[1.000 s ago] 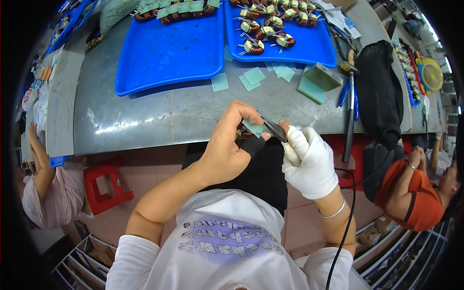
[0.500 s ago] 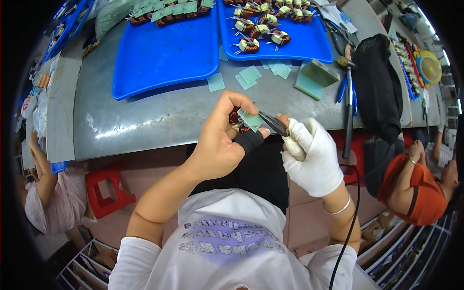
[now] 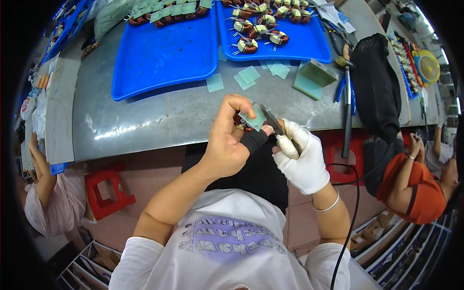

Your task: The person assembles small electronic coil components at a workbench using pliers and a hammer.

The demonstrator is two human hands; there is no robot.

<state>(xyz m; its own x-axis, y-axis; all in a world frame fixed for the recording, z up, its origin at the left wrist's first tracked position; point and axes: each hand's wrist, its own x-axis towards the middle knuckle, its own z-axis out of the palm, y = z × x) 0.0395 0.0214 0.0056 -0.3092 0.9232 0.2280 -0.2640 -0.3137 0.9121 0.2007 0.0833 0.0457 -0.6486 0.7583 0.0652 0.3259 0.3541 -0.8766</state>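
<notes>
My left hand (image 3: 225, 147), with a black wrap on its thumb, pinches a copper-wound toroidal coil (image 3: 237, 119). A small pale green board (image 3: 254, 118) lies against the coil's upper side, and my index finger presses on it. Most of the coil is hidden behind the fingers and the board. In a white fingerless glove, my right hand (image 3: 307, 162) grips a pair of pliers (image 3: 271, 120) with white-wrapped handles. The dark jaws point up and to the left, their tips beside the board's right edge. Whether they grip a wire lead is too small to tell.
Ahead on the metal table (image 3: 159, 123) lie a blue tray (image 3: 164, 63) of board-topped coils and another blue tray (image 3: 309, 50) of bare coils. Loose green boards (image 3: 249, 74), an angled green block (image 3: 309, 89), a hammer (image 3: 348, 106) and a black bag (image 3: 376, 87) lie nearby. People sit at both sides.
My right hand has shifted left and the pliers have turned more upright along the board's right side. The board is tilted differently in my left hand.
</notes>
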